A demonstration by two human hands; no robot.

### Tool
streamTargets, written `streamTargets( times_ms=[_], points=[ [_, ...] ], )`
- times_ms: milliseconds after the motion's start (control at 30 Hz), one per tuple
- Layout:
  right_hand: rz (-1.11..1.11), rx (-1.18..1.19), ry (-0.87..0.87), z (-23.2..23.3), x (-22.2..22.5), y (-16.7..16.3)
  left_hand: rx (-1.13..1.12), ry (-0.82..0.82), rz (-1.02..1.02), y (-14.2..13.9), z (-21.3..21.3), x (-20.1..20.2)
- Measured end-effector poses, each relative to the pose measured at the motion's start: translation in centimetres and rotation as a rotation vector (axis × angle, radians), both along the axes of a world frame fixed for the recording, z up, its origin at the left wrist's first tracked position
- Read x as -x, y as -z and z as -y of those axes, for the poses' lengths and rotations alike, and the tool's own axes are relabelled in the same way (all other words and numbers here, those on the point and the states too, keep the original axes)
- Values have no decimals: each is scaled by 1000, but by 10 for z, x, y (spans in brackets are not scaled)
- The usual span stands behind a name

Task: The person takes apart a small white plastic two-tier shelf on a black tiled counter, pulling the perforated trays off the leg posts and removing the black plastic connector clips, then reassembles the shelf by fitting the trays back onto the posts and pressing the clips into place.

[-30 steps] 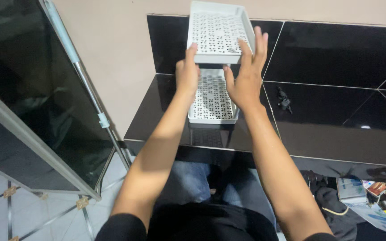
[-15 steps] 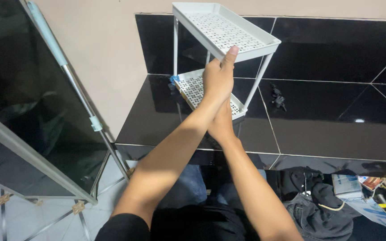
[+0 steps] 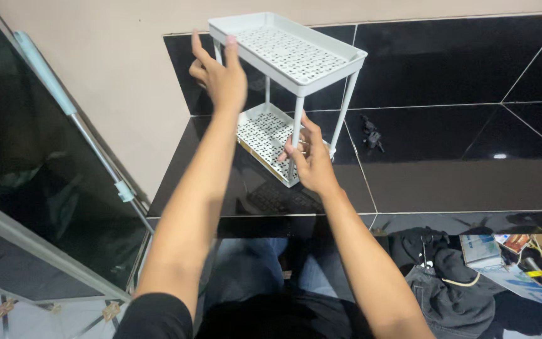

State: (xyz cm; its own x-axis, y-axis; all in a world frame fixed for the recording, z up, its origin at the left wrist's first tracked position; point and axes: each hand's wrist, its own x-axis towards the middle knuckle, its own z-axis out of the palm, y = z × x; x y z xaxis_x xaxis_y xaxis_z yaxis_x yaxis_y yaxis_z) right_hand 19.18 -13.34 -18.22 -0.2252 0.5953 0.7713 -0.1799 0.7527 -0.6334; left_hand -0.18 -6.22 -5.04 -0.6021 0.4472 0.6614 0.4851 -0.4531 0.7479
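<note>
A white two-tier plastic rack [image 3: 296, 56] with perforated trays stands on a glossy black tiled counter [image 3: 446, 169], turned at an angle. My left hand [image 3: 221, 75] is raised at the rack's top tray, fingers spread against its near left corner. My right hand [image 3: 308, 157] is lower down, fingers closed around the front leg just above the bottom tray [image 3: 261, 135].
A small dark object [image 3: 371, 135] lies on the counter right of the rack. A glass door with a metal frame [image 3: 51, 163] leans at the left. Dark clothing [image 3: 453, 276] and printed papers [image 3: 503, 251] lie on the floor at the lower right.
The rack has been turned from square-on to angled. My left hand moved up to the top tray's corner and my right hand dropped to the front leg.
</note>
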Motion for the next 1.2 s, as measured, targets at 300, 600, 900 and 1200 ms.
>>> streamTargets(
  times_ms=[300, 600, 900, 1200],
  points=[
    [-12, -4, -42, -14, -13, 6, 212, 33, -210, -21, 1, 32],
    [-15, 8, 115, -18, -23, 9, -33, 307, -248, -31, -1, 50],
    [156, -6, 611, -49, -22, 14, -102, 385, -104, -17, 9, 74],
    [83, 121, 769, -55, -31, 1, -37, 808, -28, -11, 26, 73]
  ],
)
